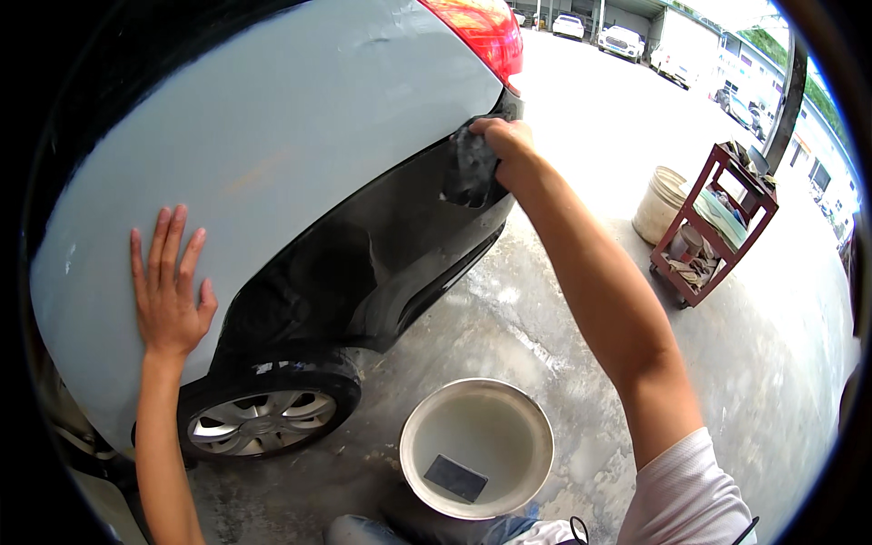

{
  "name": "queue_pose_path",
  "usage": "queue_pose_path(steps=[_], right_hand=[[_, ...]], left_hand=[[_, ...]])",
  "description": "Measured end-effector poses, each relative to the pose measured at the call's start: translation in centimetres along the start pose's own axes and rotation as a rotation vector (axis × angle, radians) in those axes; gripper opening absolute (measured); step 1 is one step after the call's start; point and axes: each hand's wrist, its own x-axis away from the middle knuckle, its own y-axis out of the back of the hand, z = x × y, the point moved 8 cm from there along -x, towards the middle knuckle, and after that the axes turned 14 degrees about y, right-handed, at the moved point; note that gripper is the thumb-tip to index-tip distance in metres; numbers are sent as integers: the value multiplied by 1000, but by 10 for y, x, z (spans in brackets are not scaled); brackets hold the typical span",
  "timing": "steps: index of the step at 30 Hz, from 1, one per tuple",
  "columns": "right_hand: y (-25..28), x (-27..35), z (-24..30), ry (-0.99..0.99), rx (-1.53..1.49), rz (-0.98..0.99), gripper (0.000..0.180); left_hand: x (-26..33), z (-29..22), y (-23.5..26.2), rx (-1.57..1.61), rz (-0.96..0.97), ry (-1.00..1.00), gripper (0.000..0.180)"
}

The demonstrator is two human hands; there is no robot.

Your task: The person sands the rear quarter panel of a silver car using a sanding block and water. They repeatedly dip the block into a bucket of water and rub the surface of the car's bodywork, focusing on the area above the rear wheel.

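Observation:
My left hand (pixel 168 291) lies flat, fingers spread, on the pale grey sanded rear panel (pixel 263 145) of a car, above the rear wheel (pixel 263 413). My right hand (pixel 504 145) reaches forward and grips a dark sanding sheet (pixel 470 168), pressing it against the black bumper corner (pixel 400 245) just under the red tail light (pixel 481 32). A white bucket (pixel 536 427) of cloudy water stands on the floor below my right arm, with a dark square sheet (pixel 456 477) lying in it.
Wet concrete floor (pixel 581 272) stretches around the car. A red metal cart (pixel 713 227) with tools and a pale bucket (pixel 658 204) stand to the right. Parked cars (pixel 622 41) and a pole (pixel 786 104) are farther back.

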Motion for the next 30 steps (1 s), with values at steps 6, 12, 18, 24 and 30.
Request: queue_pose_path(steps=[6, 12, 18, 24, 30], right_hand=[[-27, 30, -20, -58, 75, -21, 39], [-62, 97, -9, -70, 125, 11, 40], [-102, 154, -11, -89, 81, 21, 29], [-129, 212, 6, -74, 52, 9, 23], [-155, 241, -11, -33, -32, -16, 21]], left_hand=[[-3, -1, 3, 13, -13, 7, 75], [-3, -5, 0, 32, -34, 4, 75], [-2, 0, 2, 35, -4, 16, 75], [0, 4, 4, 39, 48, 26, 72], [11, 23, 10, 54, 109, -47, 72]])
